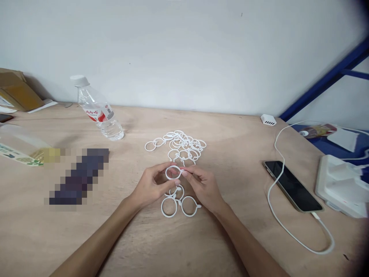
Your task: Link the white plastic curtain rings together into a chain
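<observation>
My left hand and my right hand meet over the middle of the wooden table. Between their fingertips they pinch one white plastic ring, each hand on one side of it. Just below the hands a short chain of linked white rings lies on the table. Beyond the hands sits a loose pile of several white rings.
A clear water bottle lies tilted at the back left. A black phone with a white cable lies at the right, beside a white power strip and a small white charger. Cardboard boxes stand far left.
</observation>
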Motion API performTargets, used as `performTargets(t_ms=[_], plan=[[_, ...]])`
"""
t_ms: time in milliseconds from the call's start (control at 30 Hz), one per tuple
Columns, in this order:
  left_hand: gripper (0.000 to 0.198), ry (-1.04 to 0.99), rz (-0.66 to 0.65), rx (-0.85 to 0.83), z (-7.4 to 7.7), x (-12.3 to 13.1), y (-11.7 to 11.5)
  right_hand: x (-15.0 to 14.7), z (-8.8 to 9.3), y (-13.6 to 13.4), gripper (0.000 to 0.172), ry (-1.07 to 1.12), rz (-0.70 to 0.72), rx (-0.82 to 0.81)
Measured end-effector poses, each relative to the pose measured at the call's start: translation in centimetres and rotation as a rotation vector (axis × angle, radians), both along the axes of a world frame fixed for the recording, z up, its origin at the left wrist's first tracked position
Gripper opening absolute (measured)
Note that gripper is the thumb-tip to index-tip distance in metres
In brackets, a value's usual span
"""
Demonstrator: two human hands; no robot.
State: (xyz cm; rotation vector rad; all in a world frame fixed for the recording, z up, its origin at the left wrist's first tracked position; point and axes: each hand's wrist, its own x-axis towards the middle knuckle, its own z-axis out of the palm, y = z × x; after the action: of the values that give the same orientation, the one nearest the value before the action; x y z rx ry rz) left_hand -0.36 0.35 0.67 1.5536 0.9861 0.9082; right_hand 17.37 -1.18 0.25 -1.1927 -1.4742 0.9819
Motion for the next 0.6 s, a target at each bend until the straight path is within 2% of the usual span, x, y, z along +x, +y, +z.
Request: performTargets(t_ms=[167,333,400,467,533,600], plan=[[0.029,0.048,-0.037,0.068,0.5,0.1,-0.1,-0.1,0.0,-0.2,0.018,-0.029,-0.015,0.052],[0.038,0.185,0.007,0.193,-0.1,-0.2,0.2,0.7,0.0,0.2,0.020,-0.071,0.004,0.050],[0.042,0.313,-0.003,0.318,-0.2,-0.4,0.3,1.4,-0.3,0.6,0.022,-0.158,-0.075,0.080],[0.041,0.453,-0.079,0.425,-0.1,-0.5,0.3,2.0,-0.8,0.9,0.022,-0.317,-0.161,0.137],[0.037,0.538,-0.157,0.470,0.3,-0.5,0.2,2.4,-1.3,1.2,0.022,-0.484,-0.192,0.179],[0.030,0.562,-0.184,0.471,0.6,-0.4,0.1,2.4,-1.7,1.3,0.016,-0.581,-0.195,0.200]])
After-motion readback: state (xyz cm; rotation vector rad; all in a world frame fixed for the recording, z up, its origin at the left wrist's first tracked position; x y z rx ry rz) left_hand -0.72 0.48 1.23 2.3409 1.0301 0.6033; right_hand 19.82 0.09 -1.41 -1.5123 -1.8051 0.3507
